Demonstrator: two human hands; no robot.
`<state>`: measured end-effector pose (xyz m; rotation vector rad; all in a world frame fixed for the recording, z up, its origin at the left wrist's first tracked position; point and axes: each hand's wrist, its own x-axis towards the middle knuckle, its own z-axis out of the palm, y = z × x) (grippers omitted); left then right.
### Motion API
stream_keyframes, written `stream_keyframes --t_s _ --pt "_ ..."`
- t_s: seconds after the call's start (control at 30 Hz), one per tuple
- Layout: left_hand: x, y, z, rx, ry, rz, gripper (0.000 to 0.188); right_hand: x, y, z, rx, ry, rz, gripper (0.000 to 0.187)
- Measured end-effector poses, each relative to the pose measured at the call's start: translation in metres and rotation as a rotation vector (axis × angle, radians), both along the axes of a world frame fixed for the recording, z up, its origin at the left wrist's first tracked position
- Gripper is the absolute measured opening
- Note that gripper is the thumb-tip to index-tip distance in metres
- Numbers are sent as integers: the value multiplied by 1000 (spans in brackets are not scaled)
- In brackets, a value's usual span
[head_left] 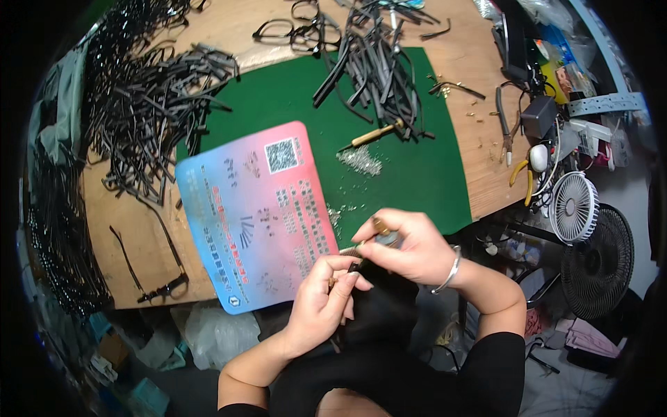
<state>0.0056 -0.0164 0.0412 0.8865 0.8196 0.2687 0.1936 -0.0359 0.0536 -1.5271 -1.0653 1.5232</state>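
Note:
My left hand (321, 297) is closed near the table's front edge, pinching a small black piece (355, 267), perhaps an eyeglass part; the fingers hide most of it. Just right of it, my right hand (417, 244) grips a screwdriver (380, 225) with a brass-coloured end. Its tip points toward the black piece; whether they touch I cannot tell. Left of both hands lies a blue-and-pink printed sheet (240, 201) with small clusters of tiny dark parts. Beyond them, tiny silvery parts (361, 161) are heaped on a green mat (424, 181), beside another screwdriver (375, 134) with a yellowish handle.
Dark eyeglass temples (163, 97) are piled at left, with another bundle (379, 76) at the back. Black glasses frames (295, 33) lie farther back. Along the right edge are yellow-handled pliers (522, 182), a white fan (574, 207) and a black fan (597, 260).

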Motion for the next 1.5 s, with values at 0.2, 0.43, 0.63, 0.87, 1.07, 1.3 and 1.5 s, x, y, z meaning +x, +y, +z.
stream_keyframes --t_s 0.2,0.43,0.63,0.87,1.07,1.3,1.5 --pt "-8 -1 -3 -42 -108 126 22 -20 -3 -17 305 -179 -35 14" --pt "-5 -3 -8 18 -135 164 26 -23 -1 -13 357 -184 -102 10" --pt "-4 0 -7 18 -150 157 24 -28 -2 -19 373 -134 -194 11" --pt "-13 8 -10 -90 -149 57 21 -12 2 -17 355 -98 45 13" --pt "-6 13 -3 48 -164 60 18 -5 12 -8 -263 498 -10 20" --pt "-17 7 -17 105 -207 -16 28 -1 7 -18 -474 561 132 30" --pt "-17 4 -20 322 -143 -92 29 -5 4 -12 -340 391 138 32"
